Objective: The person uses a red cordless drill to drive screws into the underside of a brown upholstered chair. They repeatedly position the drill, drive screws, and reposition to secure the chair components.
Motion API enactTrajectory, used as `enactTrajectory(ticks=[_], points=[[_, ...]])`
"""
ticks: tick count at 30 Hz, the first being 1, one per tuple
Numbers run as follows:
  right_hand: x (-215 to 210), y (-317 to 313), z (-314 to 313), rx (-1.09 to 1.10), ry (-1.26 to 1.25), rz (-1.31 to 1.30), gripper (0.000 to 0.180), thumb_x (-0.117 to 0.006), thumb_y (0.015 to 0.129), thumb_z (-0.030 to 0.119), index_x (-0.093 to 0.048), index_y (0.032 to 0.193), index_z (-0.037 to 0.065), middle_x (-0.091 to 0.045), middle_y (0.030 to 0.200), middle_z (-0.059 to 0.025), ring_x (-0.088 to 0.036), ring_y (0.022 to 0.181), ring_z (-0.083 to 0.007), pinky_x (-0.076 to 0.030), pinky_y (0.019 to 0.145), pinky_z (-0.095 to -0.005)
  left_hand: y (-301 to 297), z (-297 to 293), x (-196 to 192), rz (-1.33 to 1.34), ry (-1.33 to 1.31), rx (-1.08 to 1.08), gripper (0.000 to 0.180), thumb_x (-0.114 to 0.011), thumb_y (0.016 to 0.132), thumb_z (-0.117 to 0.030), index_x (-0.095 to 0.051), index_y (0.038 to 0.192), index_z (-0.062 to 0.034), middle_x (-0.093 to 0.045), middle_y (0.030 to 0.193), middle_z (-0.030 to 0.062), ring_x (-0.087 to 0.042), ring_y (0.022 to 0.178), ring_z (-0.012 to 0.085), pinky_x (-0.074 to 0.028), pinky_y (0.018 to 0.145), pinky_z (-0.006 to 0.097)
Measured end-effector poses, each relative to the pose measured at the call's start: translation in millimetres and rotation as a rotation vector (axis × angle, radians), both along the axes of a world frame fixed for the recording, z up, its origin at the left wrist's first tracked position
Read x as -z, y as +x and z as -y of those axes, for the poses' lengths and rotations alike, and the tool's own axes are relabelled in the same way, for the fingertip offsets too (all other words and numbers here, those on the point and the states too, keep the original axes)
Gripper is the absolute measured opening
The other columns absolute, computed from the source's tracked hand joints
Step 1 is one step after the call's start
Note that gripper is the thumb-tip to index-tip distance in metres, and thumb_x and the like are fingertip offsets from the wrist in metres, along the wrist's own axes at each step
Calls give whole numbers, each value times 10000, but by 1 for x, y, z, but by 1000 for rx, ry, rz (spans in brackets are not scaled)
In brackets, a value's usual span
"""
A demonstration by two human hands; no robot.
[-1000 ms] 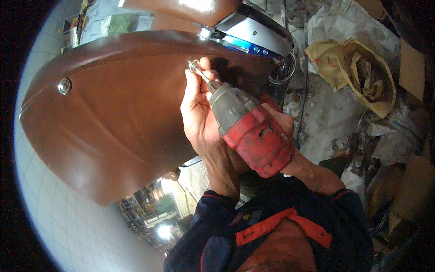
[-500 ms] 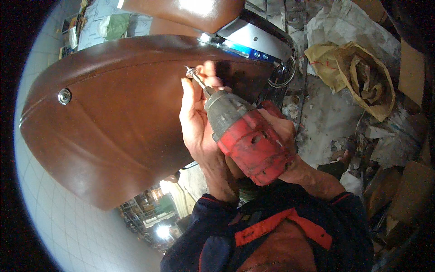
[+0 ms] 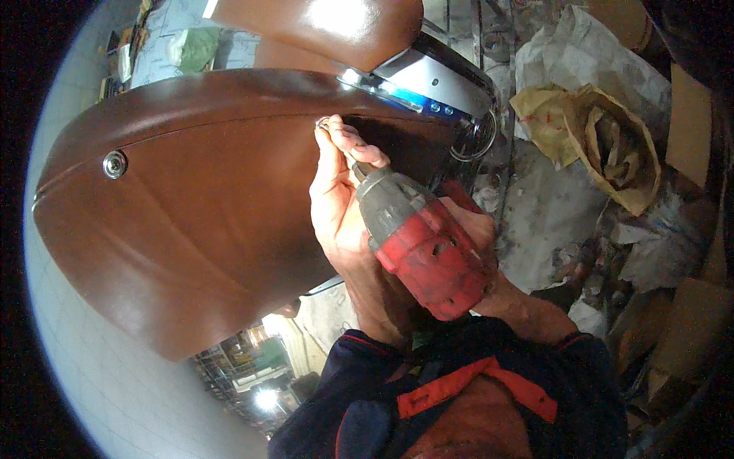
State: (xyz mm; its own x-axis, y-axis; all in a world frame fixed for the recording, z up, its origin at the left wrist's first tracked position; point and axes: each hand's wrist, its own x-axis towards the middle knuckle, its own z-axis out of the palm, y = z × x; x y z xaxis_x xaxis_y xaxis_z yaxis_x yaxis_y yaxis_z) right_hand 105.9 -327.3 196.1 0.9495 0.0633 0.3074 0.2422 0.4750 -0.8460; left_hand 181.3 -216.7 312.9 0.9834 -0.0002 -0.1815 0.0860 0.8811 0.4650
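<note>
left fingers (image 3: 345, 138) closed in, pinching fitting (image 3: 322, 122), right fingers (image 3: 475, 222) around drill (image 3: 436, 252), brown panel (image 3: 183, 206), littered floor (image 3: 539, 222)

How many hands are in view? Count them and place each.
2: left hand at the front of the red power tool; right hand partly hidden behind it.

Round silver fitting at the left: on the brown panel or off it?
On: the silver fitting sits against the face of the brown panel, and neither the left hand nor the right hand touches it.
</note>
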Motion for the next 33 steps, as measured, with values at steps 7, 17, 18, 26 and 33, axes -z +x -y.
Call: enactTrajectory(ticks=[7, 17, 18, 26, 33], points=[[-3, 4, 7, -2, -26, -46, 175, -693, 828, 178, -629, 946, 66, -642, 856, -80, -664, 765, -255, -538, 698, -380, 1, -1, 3, -45, -73, 19, 238, -519, 1048, -215, -638, 1160, -42, -713, 1091, 100, -702, 980, 217, -583, 862, 407], [-7, 10, 18, -17, -71, -97, 153, -684, 842, 174, -629, 938, 68, -644, 850, -73, -665, 760, -245, -539, 696, -371, -3, 1, 3, -18, -53, 2, 221, -507, 1057, -219, -621, 1146, -51, -698, 1088, 98, -703, 1012, 228, -599, 872, 428], [-7, 10, 18, -17, -73, -97, 151, -684, 844, 174, -629, 937, 69, -644, 849, -73, -665, 760, -244, -539, 696, -370, -3, 0, 4, -22, -54, 11, 221, -507, 1057, -219, -623, 1142, -52, -699, 1090, 100, -703, 1018, 229, -599, 876, 430], [-1, 12, 20, -32, -110, -111, 134, -676, 855, 171, -630, 931, 71, -646, 844, -67, -665, 756, -236, -540, 695, -363, 1, -3, 11, 21, -67, 53, 225, -512, 1056, -228, -626, 1131, -49, -701, 1090, 102, -701, 1030, 241, -598, 888, 436], [-2, 16, 26, -79, -129, -137, 120, -670, 866, 168, -630, 925, 73, -647, 840, -63, -665, 752, -229, -540, 693, -357, 2, 0, 10, 28, -64, 26, 232, -499, 1060, -224, -615, 1138, -38, -694, 1073, 116, -695, 1031, 268, -602, 873, 455]])
